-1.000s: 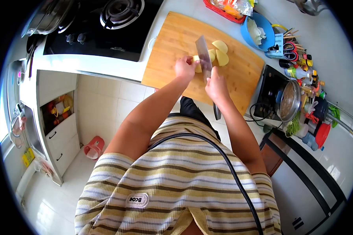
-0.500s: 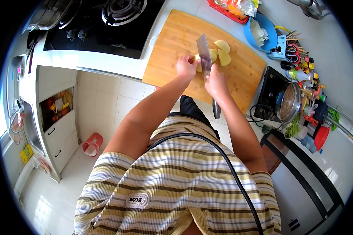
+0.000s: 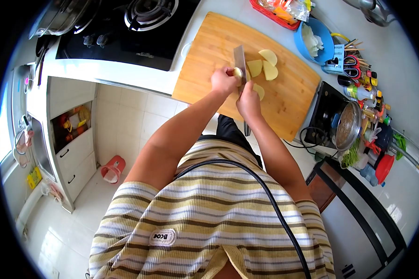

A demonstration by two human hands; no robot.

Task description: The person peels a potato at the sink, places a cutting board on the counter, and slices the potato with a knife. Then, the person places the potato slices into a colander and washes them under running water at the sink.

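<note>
A wooden cutting board (image 3: 205, 51) lies on the counter in front of me. My right hand (image 3: 250, 100) is closed around the handle of a cleaver (image 3: 239, 58), whose blade points away from me. Just left of the blade, my left hand (image 3: 225, 80) pinches a pale yellow potato piece (image 3: 237, 73) with its fingers. Right of the blade lie several cut potato pieces, among them a flat-sided chunk (image 3: 254, 68) and a rounded wedge (image 3: 268, 57). Another potato piece (image 3: 260, 91) rests beside my right hand, which partly covers it.
Left of the board is a black gas stove (image 3: 125, 42). A red basket (image 3: 274, 14), a blue bowl (image 3: 328, 42) and a rack with scissors (image 3: 351, 67) stand behind it on the right. Bottles and a pan (image 3: 348, 125) are farther right; a chair (image 3: 358, 200) stands below.
The cleaver has shifted toward my left hand and its handle has swung left. A potato piece now shows beside my right hand, and the cut pieces sit farther from the blade.
</note>
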